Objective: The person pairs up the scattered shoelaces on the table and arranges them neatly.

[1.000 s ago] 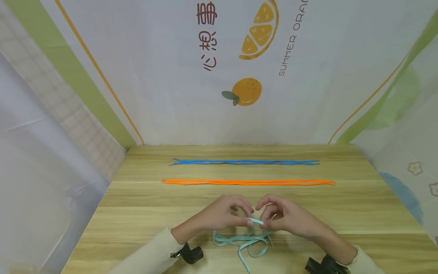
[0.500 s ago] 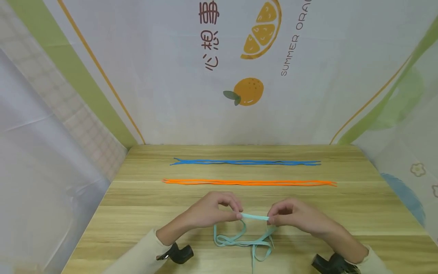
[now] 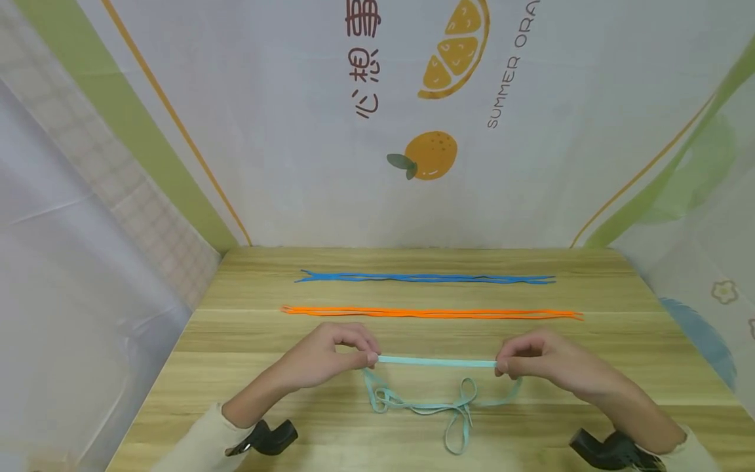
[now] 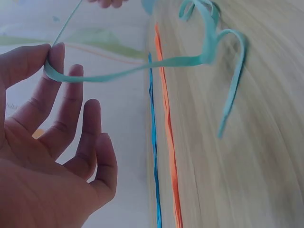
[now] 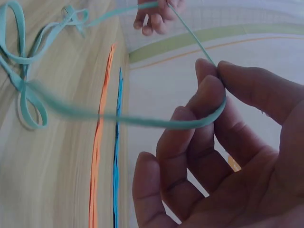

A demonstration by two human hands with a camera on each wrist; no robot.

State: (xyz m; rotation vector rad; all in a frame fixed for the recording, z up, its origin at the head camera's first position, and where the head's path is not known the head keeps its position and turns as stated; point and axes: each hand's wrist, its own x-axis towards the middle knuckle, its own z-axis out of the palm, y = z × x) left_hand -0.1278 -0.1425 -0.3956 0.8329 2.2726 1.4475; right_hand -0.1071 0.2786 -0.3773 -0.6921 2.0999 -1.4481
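A flat mint-green shoelace (image 3: 436,362) is stretched straight between my two hands, above the wooden table. My left hand (image 3: 330,357) pinches it between thumb and index finger; the left wrist view shows the lace (image 4: 109,76) bending round that fingertip, the other fingers loosely bent. My right hand (image 3: 548,364) pinches the other end of the taut stretch, and in the right wrist view the lace (image 5: 161,123) curves away under the fingers. From both hands the slack runs down to a loose tangle with several loops on the table between my forearms.
Beyond my hands, orange laces (image 3: 430,313) lie in a straight bundle from left to right. Farther back, blue laces (image 3: 425,278) lie parallel to them. A printed white cloth (image 3: 295,164) hangs behind the wooden table (image 3: 248,341), with more cloth at both sides.
My hands have moved apart, left hand leftward and right hand rightward. The lace stretch between them has grown from a short piece to a long taut one, and the loose loops have shifted.
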